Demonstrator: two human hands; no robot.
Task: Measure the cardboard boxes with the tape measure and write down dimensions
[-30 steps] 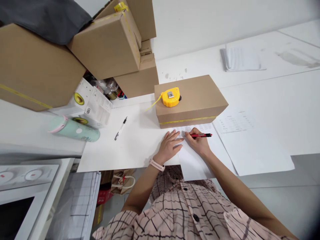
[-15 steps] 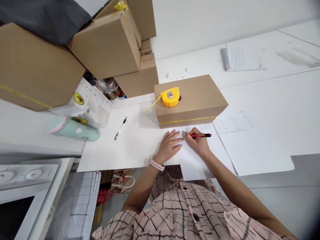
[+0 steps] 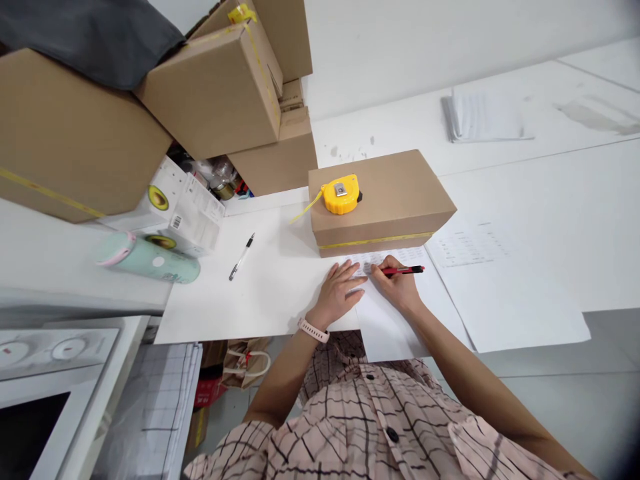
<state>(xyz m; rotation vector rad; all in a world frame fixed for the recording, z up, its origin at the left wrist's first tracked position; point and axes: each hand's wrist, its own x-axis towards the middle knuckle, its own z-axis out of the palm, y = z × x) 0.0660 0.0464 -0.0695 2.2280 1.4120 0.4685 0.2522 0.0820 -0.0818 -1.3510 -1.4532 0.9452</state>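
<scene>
My right hand [image 3: 397, 285] grips a red and black pen [image 3: 407, 270], its writing end down at a printed sheet of paper [image 3: 395, 327]. Flat across the left edge of that sheet lies my left hand [image 3: 339, 290], fingers spread and holding nothing. Just beyond both hands is a closed cardboard box [image 3: 385, 193] with yellow tape along its near side, covering the sheet's far end. On its top left sits a yellow tape measure [image 3: 342, 194], a short bit of its blade sticking out. A second printed sheet [image 3: 515, 300] is at the right.
Left on the white table [image 3: 280, 300] lies a black and clear pen [image 3: 242, 257]. A mint-green bottle [image 3: 155, 260] rests on its side near white avocado-print boxes [image 3: 193, 207]. Large cartons [image 3: 215, 87] are stacked behind. Folded papers [image 3: 485, 117] lie at the back right.
The red and black pen has shifted very slightly in my right hand. Both hands and the box otherwise stay where they were.
</scene>
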